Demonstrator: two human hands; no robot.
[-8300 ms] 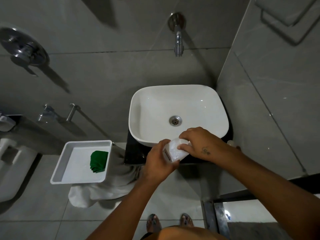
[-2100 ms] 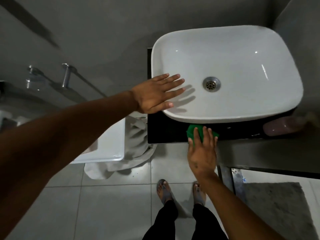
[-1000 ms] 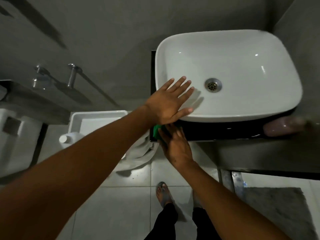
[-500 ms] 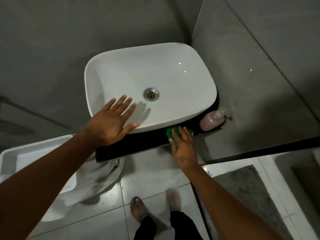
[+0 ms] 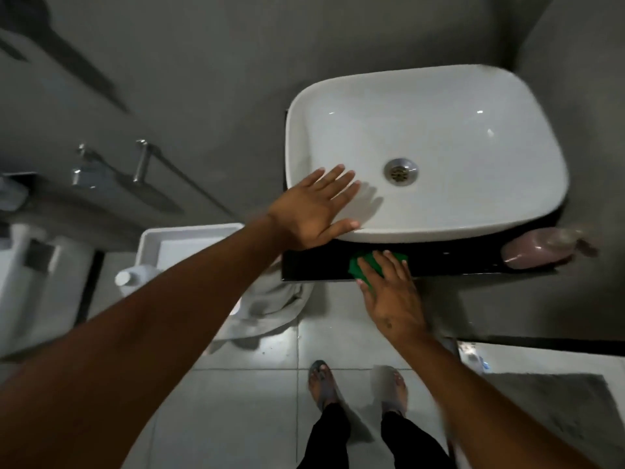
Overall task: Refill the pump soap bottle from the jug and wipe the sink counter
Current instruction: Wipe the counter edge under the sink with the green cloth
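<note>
A white basin (image 5: 473, 106) stands on a black counter (image 5: 314, 265). My left hand (image 5: 314, 208) lies flat on the basin's front left rim, fingers spread, holding nothing. My right hand (image 5: 389, 286) presses a green cloth (image 5: 358, 264) onto the counter's front strip below the basin. The pinkish pump soap bottle (image 5: 537, 250) lies blurred at the counter's right end. The white jug (image 5: 132, 279) stands in a white tray (image 5: 189, 242) at the left, mostly hidden by my left arm.
A white towel (image 5: 270, 309) hangs under the tray, down to the tiled floor. A chrome rail (image 5: 142, 160) is fixed on the left wall. A grey mat (image 5: 568, 407) lies at the lower right. My feet (image 5: 355, 384) stand just in front of the counter.
The view has swung back to the left, so the basin sits further right. My right hand has slid the green cloth leftward along the counter's front. My left hand stays on the rim.
</note>
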